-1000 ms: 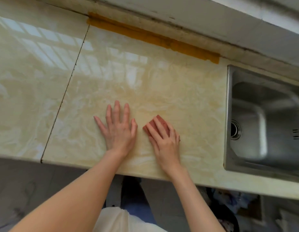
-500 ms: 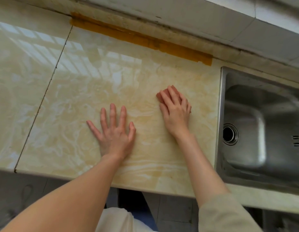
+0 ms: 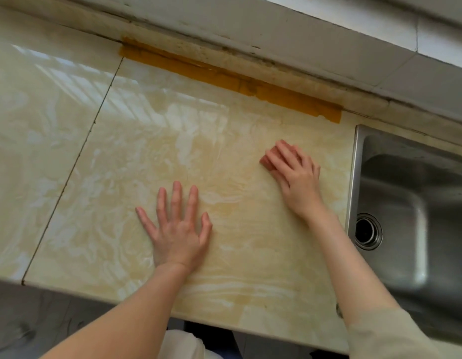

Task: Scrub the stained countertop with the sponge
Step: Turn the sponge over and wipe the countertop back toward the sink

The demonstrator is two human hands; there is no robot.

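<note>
Head view, left hand (image 3: 178, 234): laid flat on the countertop (image 3: 121, 177) at 6 o'clock, fingers spread; nothing is held
Right hand (image 3: 297, 180): fingers are pressed almost straight over the sponge (image 3: 270, 158) at 3 o'clock, near the sink (image 3: 416, 203)
Stain (image 3: 224, 208): a yellowish patch is seen between the hands
Risk: the sponge could be slipped into the sink if a stroke is carried too far toward 3 o'clock

Hands: two, left hand (image 3: 178, 230) and right hand (image 3: 298, 181)
Sponge (image 3: 264, 161): one, pink
Sink (image 3: 395, 187): one, right edge
Drain hole (image 3: 367, 230): one
Orange strip (image 3: 224, 75): one, upper centre
Counter (image 3: 115, 182): one, two slabs
</note>
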